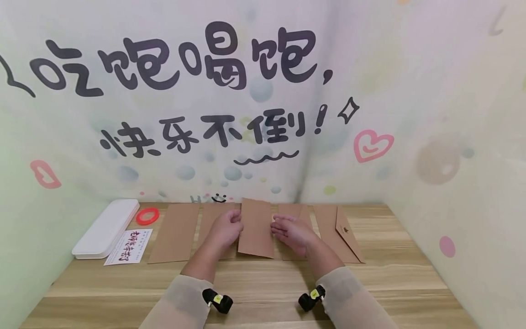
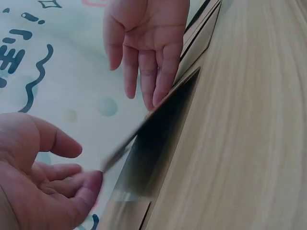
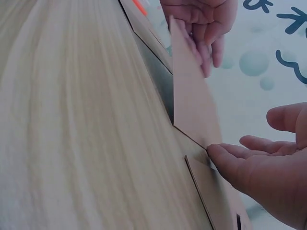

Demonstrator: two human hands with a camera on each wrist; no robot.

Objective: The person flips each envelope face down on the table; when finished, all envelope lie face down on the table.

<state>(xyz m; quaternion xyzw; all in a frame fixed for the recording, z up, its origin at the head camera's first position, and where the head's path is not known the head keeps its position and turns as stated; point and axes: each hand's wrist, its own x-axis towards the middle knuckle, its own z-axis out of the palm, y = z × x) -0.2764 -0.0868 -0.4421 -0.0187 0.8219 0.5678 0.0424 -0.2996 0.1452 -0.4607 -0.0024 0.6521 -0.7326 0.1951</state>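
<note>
The middle brown envelope (image 1: pixel 255 230) is supported aslant above the table (image 1: pixel 263 292) between left hand (image 1: pixel 227 228) and right hand (image 1: pixel 293 232), fingers loosely extended, unclenched; even side support is judged best, lest neighbouring envelopes (image 1: pixel 174 233) be nudged.

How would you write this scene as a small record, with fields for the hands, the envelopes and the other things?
Surface: wood-patterned table
Envelopes: five brown envelopes in one row
Middle envelope: tilted, its left side raised off the table
Left hand: at the middle envelope's left edge
Right hand: at its right edge, fingers extended
Partly hidden: second and fourth envelopes, behind the hands
Rightmost envelope: flap showing, small dark mark
Left end: white case, red ring, handwritten card
</note>
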